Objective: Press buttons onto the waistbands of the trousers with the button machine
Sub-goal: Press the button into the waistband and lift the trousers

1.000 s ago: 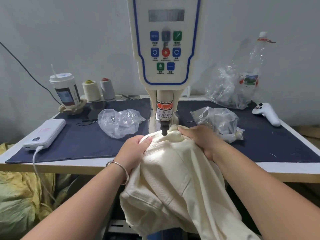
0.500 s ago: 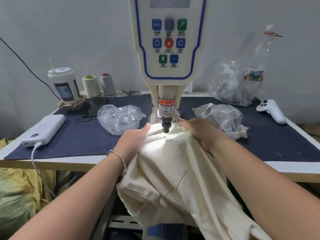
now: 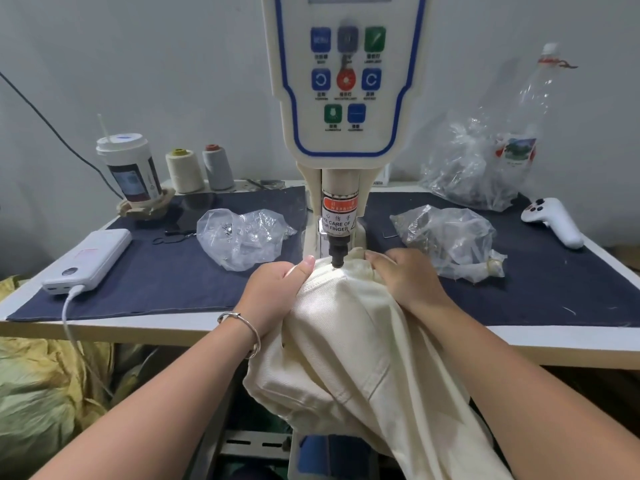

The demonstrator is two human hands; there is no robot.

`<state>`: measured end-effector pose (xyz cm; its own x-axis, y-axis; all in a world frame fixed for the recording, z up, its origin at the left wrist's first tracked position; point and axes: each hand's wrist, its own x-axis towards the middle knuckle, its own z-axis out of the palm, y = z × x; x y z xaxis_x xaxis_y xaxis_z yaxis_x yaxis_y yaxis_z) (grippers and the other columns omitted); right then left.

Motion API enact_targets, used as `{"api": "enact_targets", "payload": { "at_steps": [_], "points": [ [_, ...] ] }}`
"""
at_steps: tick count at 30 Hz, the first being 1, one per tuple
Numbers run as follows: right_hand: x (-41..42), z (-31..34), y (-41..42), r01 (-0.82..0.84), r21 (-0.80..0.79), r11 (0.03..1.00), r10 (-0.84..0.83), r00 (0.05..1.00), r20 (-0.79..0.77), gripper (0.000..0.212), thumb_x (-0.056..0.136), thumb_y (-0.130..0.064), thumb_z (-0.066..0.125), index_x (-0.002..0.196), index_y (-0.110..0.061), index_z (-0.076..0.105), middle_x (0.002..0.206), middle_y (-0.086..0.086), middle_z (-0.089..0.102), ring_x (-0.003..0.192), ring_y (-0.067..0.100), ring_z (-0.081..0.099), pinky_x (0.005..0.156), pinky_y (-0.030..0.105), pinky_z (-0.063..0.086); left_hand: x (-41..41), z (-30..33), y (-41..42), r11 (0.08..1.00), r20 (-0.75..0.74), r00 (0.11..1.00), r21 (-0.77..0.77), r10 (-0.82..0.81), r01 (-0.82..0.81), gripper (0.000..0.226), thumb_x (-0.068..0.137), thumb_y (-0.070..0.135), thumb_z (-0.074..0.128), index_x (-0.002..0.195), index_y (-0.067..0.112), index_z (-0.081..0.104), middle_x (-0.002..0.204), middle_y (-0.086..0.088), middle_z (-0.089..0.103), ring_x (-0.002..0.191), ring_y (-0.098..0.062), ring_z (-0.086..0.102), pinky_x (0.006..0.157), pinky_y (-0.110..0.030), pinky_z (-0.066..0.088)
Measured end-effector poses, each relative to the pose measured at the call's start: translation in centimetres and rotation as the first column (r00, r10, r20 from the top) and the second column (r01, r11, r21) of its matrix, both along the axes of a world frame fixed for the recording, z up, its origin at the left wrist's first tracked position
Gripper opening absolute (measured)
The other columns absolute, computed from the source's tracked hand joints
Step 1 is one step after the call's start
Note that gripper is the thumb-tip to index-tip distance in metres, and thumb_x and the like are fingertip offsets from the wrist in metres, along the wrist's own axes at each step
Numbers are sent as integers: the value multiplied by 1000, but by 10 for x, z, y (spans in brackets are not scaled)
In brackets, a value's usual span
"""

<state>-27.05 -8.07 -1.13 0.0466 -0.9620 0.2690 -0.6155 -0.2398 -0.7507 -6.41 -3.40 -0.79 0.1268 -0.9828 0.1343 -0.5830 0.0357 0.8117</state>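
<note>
Cream trousers point(image 3: 349, 344) hang over the table's front edge, their waistband lying under the black punch point(image 3: 337, 252) of the white button machine point(image 3: 341, 98). My left hand point(image 3: 273, 296) grips the waistband just left of the punch, thumb on top. On the other side, my right hand point(image 3: 405, 277) holds the bunched fabric with curled fingers. The punch tip sits right at the cloth, in a bright spot of light. No button can be seen under it.
Two clear plastic bags point(image 3: 242, 237) point(image 3: 446, 239) lie either side of the machine on the navy mat point(image 3: 180, 282). A power bank point(image 3: 88, 259), cup point(image 3: 130, 171), thread cones point(image 3: 199, 168), white controller point(image 3: 554, 220) and a bigger bag with bottle point(image 3: 485, 164) stand around.
The view has tilted a little, so the machine sits higher in frame. My left thumb has moved nearer the punch and both hands have drawn the waistband flatter beneath it.
</note>
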Motion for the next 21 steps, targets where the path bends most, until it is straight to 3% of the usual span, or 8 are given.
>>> {"api": "enact_targets", "payload": {
  "at_steps": [3,7,10,14,21],
  "points": [
    [-1,-7,1,0,-39,999,0,1000,14,56,94,-30,58,48,-19,29,41,-7,29,44,8,31,49,29,22,1,-6,3,998,-9,1000,-57,-6,5,50,98,43,49,58,19,30,56,7,29,54,-11,27,57,-31,26],
    [-2,-10,3,18,-74,997,-16,1000,21,55,96,-29,55,45,-25,33,38,-11,43,45,6,39,49,22,25,2,-11,4,994,-8,999,-103,-31,30,45,100,36,48,62,17,34,58,6,31,55,-10,28,57,-33,26],
    [0,-14,6,80,-86,993,-82,996,-17,52,97,-32,50,49,-23,35,45,-6,40,53,13,42,54,31,29,2,-14,4,991,-5,999,-128,-38,37,44,100,32,49,61,17,34,57,7,31,55,-9,28,56,-31,25],
    [2,-20,10,188,-101,977,-195,978,-75,50,98,-38,45,52,-20,36,53,-4,42,64,22,46,56,32,30,2,-17,7,986,-38,996,-150,-76,69,43,101,29,48,62,17,35,58,8,31,56,-8,29,54,-26,25],
    [3,-18,9,162,-88,983,-169,983,-77,51,98,-36,47,51,-18,34,51,-4,40,60,21,43,55,31,28,4,-19,8,991,-86,994,-125,-63,52,41,99,29,51,64,11,41,60,2,35,57,-9,32,54,-25,27]
  ]
}}
